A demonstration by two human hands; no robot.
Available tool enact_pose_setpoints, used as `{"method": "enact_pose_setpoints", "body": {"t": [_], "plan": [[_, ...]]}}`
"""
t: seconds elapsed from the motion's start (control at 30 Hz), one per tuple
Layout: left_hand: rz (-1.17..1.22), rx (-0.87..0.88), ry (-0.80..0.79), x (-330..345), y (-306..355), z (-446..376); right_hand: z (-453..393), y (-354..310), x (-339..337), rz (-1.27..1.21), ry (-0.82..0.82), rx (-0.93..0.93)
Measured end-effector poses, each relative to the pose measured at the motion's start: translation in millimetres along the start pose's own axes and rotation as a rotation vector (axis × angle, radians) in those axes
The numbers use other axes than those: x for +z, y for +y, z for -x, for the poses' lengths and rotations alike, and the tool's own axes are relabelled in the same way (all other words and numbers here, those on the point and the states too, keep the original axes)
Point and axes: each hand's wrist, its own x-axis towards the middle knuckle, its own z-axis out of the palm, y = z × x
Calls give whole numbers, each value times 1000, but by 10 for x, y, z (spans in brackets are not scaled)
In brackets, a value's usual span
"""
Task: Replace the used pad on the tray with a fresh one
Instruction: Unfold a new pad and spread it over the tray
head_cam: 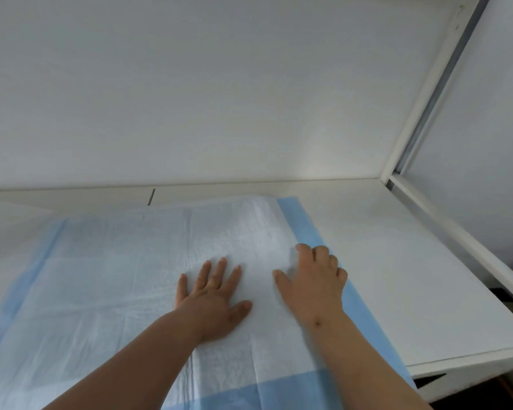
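Head view: both hands (pixel 261 294) press pad (pixel 116 285) flat.

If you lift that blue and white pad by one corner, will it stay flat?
Probably not. The pad looks thin and creased, so it would likely droop. Its far edge already curls up, suggesting it is light. Both hands, left hand and right hand, press it flat.

White pad (pixel 125 276) with pale blue border, spread flat and unfolded, faint fold creases across quilted centre, far edge slightly lifted, lying on white tray (pixel 397 276), tray's right part bare
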Motion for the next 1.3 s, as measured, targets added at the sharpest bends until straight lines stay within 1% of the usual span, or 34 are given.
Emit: {"method": "enact_pose_setpoints", "body": {"t": [0.07, 0.17, 0.3, 0.43, 0.6, 0.67, 0.8, 0.9, 1.0, 1.07, 1.13, 1.23, 1.3], "plan": [[-4, 7, -2, -3, 1, 2, 24, -30, 27, 5, 27, 4], [-9, 10, -14, -14, 1, 10, 22, -33, 80, 33, -25, 57], [-14, 9, -21, -11, 2, -1, -10, 20, 73, 2, -30, 111], [-14, 9, -28, -6, -2, -1, -8, 7, 51, -13, 22, 94], [-18, 6, -41, -22, 8, 8, 18, -32, 101, 108, 109, -2], [-15, 7, -41, -27, 10, 11, 21, -65, 109, 140, 123, -14], [-7, 7, -38, -21, 11, 9, -15, -136, 66, 187, 75, -34], [10, 13, -35, -24, 1, 10, -51, -169, 7, 155, 40, -60], [60, 21, -30, -44, -17, 10, -64, -265, -118, -43, 14, 2], [129, 18, -16, -66, -39, -5, -89, -310, -182, -213, -46, 78], [230, 13, 0, -104, -77, -21, -115, -330, -239, -298, -95, 106], [374, 19, 16, -143, -145, -25, -95, -365, -289, -228, -174, 75], [398, 27, 25, -138, -166, -16, -51, -388, -252, -116, -245, 53]]}}
